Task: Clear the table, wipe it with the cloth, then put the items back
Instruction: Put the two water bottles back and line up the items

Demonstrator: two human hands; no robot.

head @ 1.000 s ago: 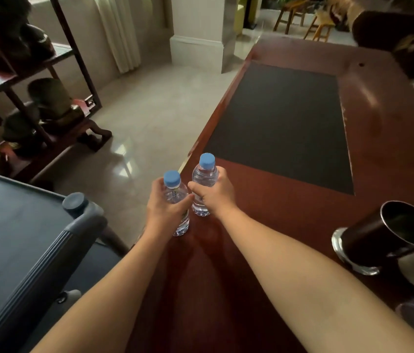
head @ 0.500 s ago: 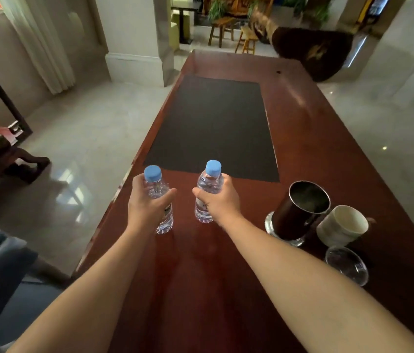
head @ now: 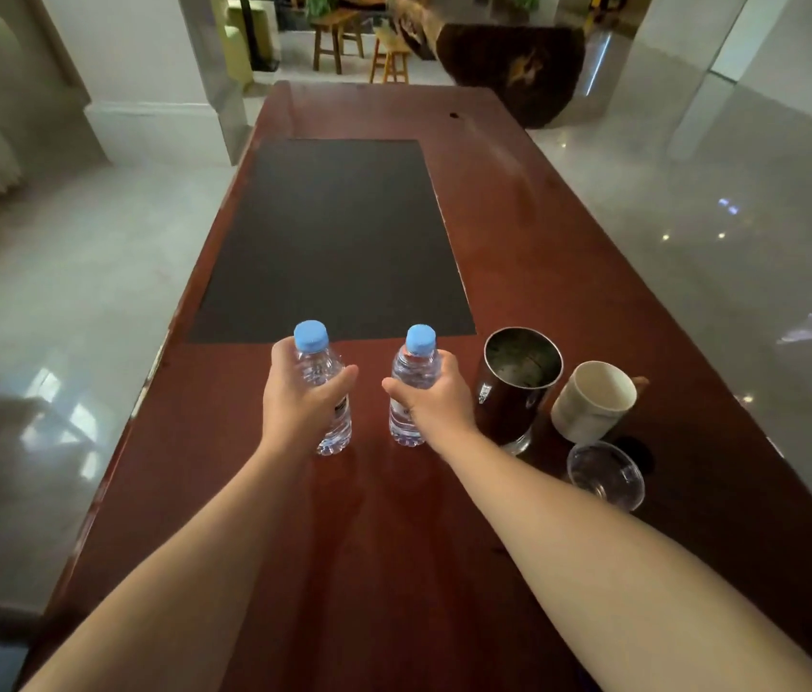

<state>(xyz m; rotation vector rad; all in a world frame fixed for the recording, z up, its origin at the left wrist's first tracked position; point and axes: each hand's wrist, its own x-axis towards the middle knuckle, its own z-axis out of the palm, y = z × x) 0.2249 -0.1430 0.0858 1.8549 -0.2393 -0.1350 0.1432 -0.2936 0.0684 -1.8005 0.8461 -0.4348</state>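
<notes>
Two small clear water bottles with blue caps stand upright on the red-brown wooden table. My left hand is wrapped around the left bottle. My right hand grips the right bottle. Both bottle bases look level with the tabletop, just in front of the black mat. No cloth is in view.
Right of the bottles stand a dark metal canister, a cream ceramic cup and a clear glass lid or dish. The table's left edge drops to a glossy tiled floor. A pillar, stools and a dark wood slab lie beyond the far end.
The view swung right, from the chair and shelf to the table centre. Both hands carried the bottles rightward from the table's left edge and spread them apart, next to the canister.
</notes>
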